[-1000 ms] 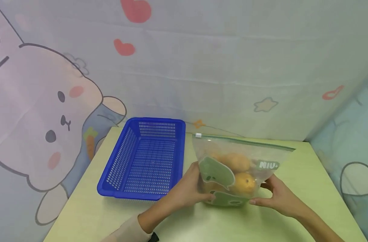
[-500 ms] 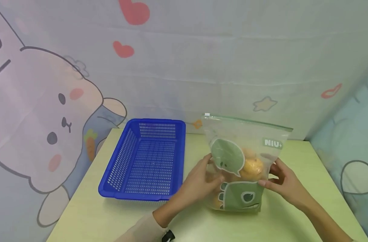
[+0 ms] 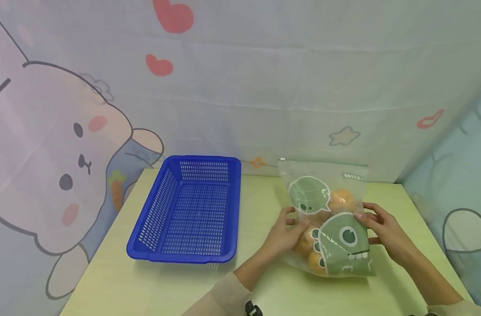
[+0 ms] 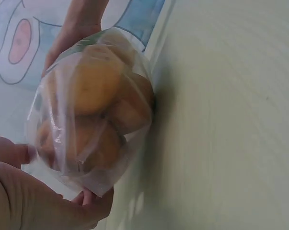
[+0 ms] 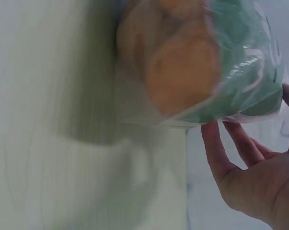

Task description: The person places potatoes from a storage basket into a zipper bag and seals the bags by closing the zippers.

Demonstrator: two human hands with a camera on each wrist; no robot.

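A clear zip bag printed with a green dinosaur and a green speech bubble stands on the pale green worktop, right of centre, its sealed top edge up and leaning back toward the curtain. Inside it lie several orange fruits; the left wrist view shows them bunched against the plastic, too blurred to count.

The left hand holds the bag's left side, its fingers curled onto the plastic with the thumb pressed on the front. In the left wrist view that hand grips the lower edge of the bag.

The right hand holds the right side, its fingers bent over the edge beside the dinosaur print. In the right wrist view the fingers lie loosely spread, just under the bag, touching its lower edge.

A blue perforated basket sits on the worktop to the left, well apart from the bag. Behind hangs a curtain with a cartoon rabbit, hearts and stars.
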